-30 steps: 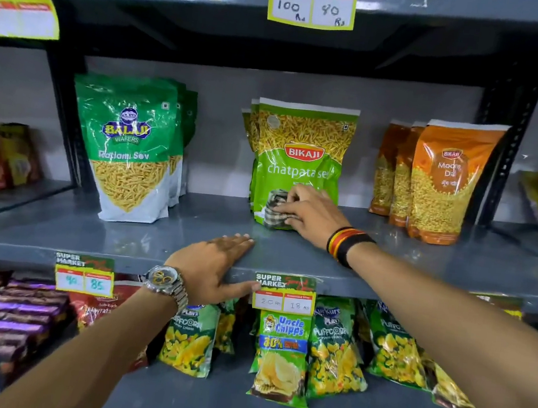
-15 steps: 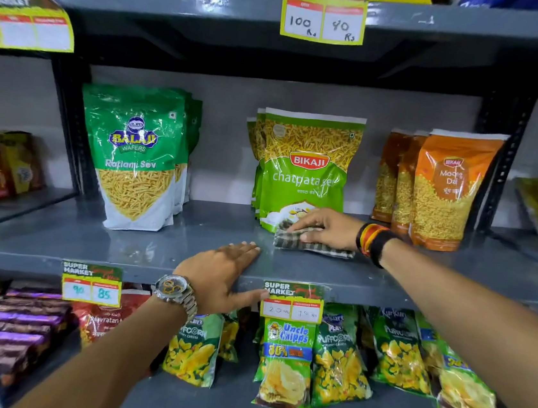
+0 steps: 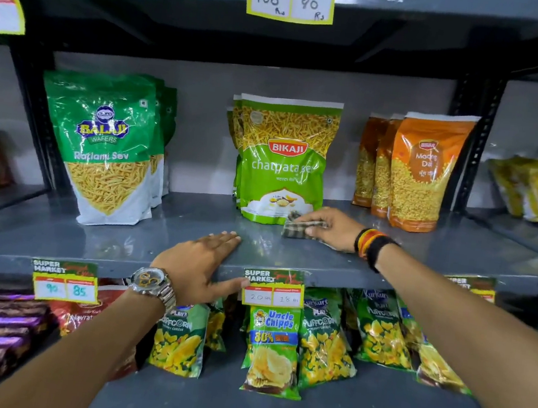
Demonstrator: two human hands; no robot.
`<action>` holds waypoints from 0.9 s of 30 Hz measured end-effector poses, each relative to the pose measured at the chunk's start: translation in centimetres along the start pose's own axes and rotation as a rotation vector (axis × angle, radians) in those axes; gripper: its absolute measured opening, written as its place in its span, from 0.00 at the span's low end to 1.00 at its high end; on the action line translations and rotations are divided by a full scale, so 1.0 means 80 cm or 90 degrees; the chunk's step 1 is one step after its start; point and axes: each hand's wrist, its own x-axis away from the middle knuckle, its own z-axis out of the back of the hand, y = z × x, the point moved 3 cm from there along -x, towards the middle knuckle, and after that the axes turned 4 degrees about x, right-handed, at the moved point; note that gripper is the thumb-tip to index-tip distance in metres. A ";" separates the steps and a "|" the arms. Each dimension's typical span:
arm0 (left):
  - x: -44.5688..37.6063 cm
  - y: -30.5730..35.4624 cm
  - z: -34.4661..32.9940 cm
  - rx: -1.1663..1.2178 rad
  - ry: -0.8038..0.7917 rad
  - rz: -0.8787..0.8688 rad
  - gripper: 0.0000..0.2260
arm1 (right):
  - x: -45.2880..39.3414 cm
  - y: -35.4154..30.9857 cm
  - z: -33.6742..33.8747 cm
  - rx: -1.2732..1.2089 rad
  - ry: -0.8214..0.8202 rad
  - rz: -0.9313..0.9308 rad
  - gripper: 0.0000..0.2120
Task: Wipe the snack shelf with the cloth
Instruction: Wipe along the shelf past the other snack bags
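Right hand point(image 3: 332, 226) presses the checked grey cloth point(image 3: 303, 229) flat on the grey metal snack shelf point(image 3: 122, 241), long axis left-right, just before the green Bikaji pouch point(image 3: 284, 158), while left hand point(image 3: 202, 263) lies spread on the shelf edge.

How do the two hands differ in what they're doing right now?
The right hand presses a checked cloth onto the grey shelf, right beside the green Bikaji bag; the left hand holds nothing. The left hand lies flat on the shelf's front edge, thumb hooked below it, while the right hand reaches farther back. The left wrist has a metal watch, the right wrist coloured bands. Both touch the same shelf.
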 end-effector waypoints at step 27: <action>0.049 -0.063 0.022 -0.041 -0.028 0.109 0.48 | -0.084 -0.104 -0.069 0.161 0.091 0.072 0.17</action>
